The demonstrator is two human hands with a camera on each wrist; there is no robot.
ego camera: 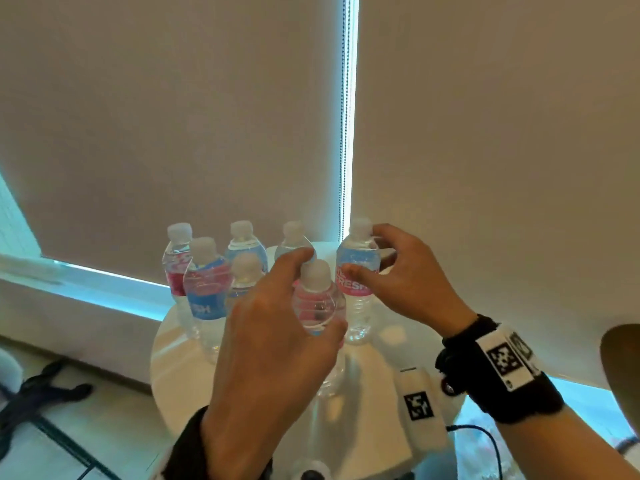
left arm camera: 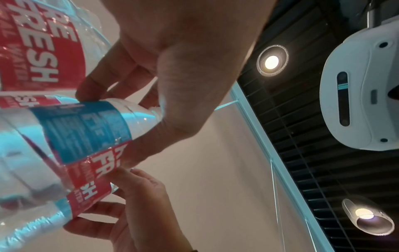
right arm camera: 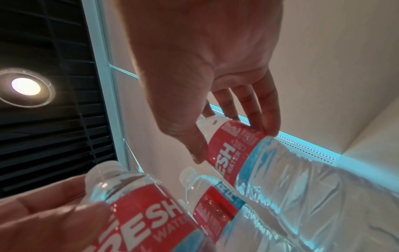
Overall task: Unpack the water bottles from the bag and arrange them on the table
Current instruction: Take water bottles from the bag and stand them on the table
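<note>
Nearest the viewer, a clear plastic water bottle with a white cap and pink label (ego camera: 317, 299) is gripped around its shoulder and body by the left hand (ego camera: 273, 327), fingers and thumb curled about it, above the round white table (ego camera: 180, 368). Just beyond, a second clear bottle with a pink-and-blue label (ego camera: 358, 275) is held by the right hand (ego camera: 408, 282), thumb on the label and fingertips behind the neck; it stands on the table. Both bottles are upright, long axes vertical, caps up. Being full, they are judged fairly heavy, with thin walls that dent under squeezing and smooth labels that may slip; the ribbed waist or shoulder is judged the surest hold. Farther back, five more capped bottles (ego camera: 207, 285) are clustered upright before the beige roller blinds (ego camera: 173, 116). No bag is identifiable.
</note>
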